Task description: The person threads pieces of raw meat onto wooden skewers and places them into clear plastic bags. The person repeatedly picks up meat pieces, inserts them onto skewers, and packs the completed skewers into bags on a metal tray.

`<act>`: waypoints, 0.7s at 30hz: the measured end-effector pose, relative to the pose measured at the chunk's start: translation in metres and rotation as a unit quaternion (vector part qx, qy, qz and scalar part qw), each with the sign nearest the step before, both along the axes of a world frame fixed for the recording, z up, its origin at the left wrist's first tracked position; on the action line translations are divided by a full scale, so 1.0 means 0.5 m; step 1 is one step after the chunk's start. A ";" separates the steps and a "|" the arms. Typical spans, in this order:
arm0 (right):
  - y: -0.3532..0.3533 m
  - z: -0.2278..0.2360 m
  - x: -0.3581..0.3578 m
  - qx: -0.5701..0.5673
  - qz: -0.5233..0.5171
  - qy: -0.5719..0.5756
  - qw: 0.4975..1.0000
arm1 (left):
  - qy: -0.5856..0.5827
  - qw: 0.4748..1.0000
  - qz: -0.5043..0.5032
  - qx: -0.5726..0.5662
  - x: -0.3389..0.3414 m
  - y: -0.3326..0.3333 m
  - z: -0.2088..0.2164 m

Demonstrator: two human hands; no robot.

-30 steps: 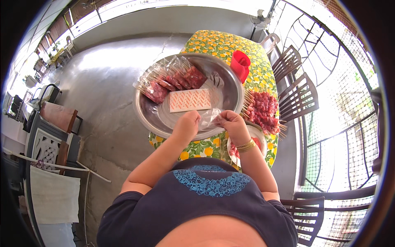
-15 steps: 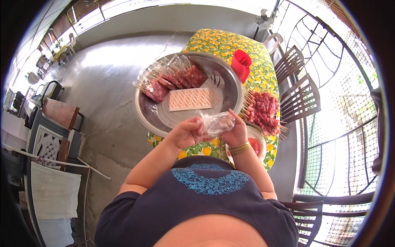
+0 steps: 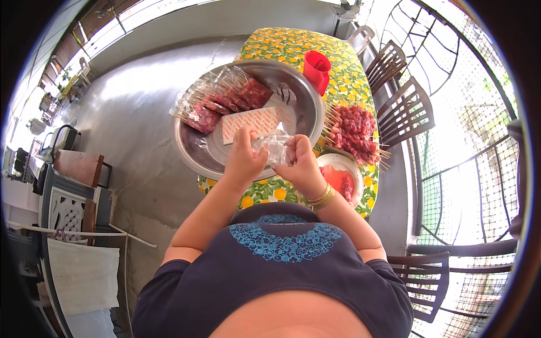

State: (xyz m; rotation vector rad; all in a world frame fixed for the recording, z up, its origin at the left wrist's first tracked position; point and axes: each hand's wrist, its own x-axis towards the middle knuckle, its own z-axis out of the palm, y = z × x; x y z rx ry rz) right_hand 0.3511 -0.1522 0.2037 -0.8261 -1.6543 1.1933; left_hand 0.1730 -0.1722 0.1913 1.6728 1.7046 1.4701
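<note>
Between my two hands I hold a clear plastic bag [image 3: 277, 147], over the near edge of a large metal basin [image 3: 187, 147]. My left hand [image 3: 245, 153] grips the bag's left side, fingers pointing up. My right hand [image 3: 303, 168] pinches its right side, with bracelets at the wrist. Inside the basin lie several bagged meat skewers [image 3: 222, 101], their sticks toward the far left. Next to them is a white packet with an orange pattern [image 3: 251, 121], partly behind the bag and my left hand.
Right of the basin, raw meat skewers [image 3: 354, 132] are piled on the lemon-patterned tablecloth [image 3: 293, 42]. Nearer is a white plate [image 3: 359, 176] with red liquid and meat. A red plastic cup [image 3: 317, 70] stands behind. Brown chairs [image 3: 407, 110] line the right side.
Both hands have shifted left and slightly up in the picture, with the bag spread between them. The view has moved a little, and more of the plate with red liquid shows.
</note>
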 end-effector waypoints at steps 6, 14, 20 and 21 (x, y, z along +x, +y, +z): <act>0.035 -0.002 -0.010 0.094 -0.191 -0.018 0.977 | 0.277 0.952 0.013 0.128 -0.011 -0.007 0.021; 0.076 -0.029 -0.037 0.272 -0.251 -0.119 0.921 | 0.206 0.961 -0.064 0.173 0.008 0.007 -0.031; 0.087 -0.028 -0.050 0.288 -0.102 -0.223 0.926 | 0.209 0.961 -0.047 0.175 -0.123 0.062 0.002; 0.084 -0.022 -0.062 0.305 -0.120 -0.225 0.917 | 0.230 0.958 -0.045 0.163 -0.133 0.063 0.007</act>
